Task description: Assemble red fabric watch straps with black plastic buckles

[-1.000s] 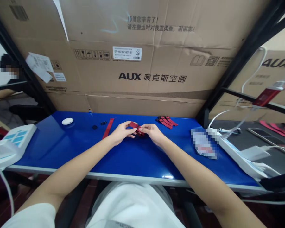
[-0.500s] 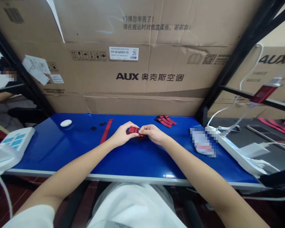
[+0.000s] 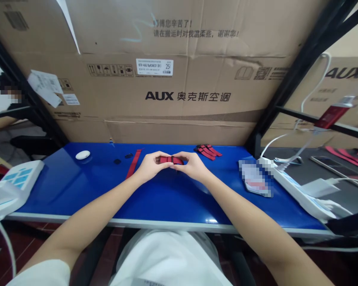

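Above the middle of the blue table, a red webbing strap (image 3: 166, 159) with a small black buckle (image 3: 172, 159) is held between both hands. My left hand (image 3: 153, 166) is closed on the strap's left part, thumb in front and fingers behind. My right hand (image 3: 190, 165) pinches it at the right, close to the buckle, its fingertips almost meeting the left ones. Part of the strap is hidden behind the fingers. Left of my hands another red strap (image 3: 134, 163) lies flat, beside two small black plastic pieces (image 3: 128, 155).
A bundle of red straps with black buckles (image 3: 208, 151) lies at the back right of the table (image 3: 167, 202). A white oval object (image 3: 82, 155) sits at the left. Power strips (image 3: 298, 190) flank the table. A large cardboard box (image 3: 191, 111) stands behind; a person is at far left.
My right hand has shifted its grip and opened wider around the strap. The strap between the hands now lies flatter, with its black buckle showing in the middle.
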Available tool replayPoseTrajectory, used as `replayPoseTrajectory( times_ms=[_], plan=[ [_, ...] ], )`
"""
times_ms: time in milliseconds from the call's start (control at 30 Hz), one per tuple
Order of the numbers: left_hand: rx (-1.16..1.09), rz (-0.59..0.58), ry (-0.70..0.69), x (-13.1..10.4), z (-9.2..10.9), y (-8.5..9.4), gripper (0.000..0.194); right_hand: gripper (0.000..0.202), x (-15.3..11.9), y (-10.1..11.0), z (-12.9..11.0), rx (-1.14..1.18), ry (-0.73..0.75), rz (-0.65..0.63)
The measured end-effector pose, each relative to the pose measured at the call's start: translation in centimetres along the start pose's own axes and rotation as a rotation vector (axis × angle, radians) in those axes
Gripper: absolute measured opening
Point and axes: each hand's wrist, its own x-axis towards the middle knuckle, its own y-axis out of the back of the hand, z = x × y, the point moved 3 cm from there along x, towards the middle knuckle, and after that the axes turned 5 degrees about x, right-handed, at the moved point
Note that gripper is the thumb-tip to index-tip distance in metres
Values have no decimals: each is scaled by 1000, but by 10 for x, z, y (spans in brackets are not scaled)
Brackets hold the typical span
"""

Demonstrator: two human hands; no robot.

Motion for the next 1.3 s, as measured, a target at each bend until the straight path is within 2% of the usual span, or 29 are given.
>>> replayPoseTrajectory(
  times_ms=[633, 900, 1067, 1233, 1300],
  plan=[
    [69, 2, 34, 1, -6, 9, 43, 33, 0, 10, 11, -50, -22, -6],
    [-137, -29, 89, 3, -9, -5, 36, 40, 1, 2, 9, -44, -2, -24],
    [-125, -28, 118, 3, -9, -4, 34, 35, 0, 0, 3, -175, 70, -25],
    [-48, 25, 178, 4, -14, 9, 29, 33, 0, 12, 6, -324, 87, -89],
    [3, 9, 180, 3, -16, 11, 26, 32, 0, 16, 10, -351, 78, -145]
  ],
)
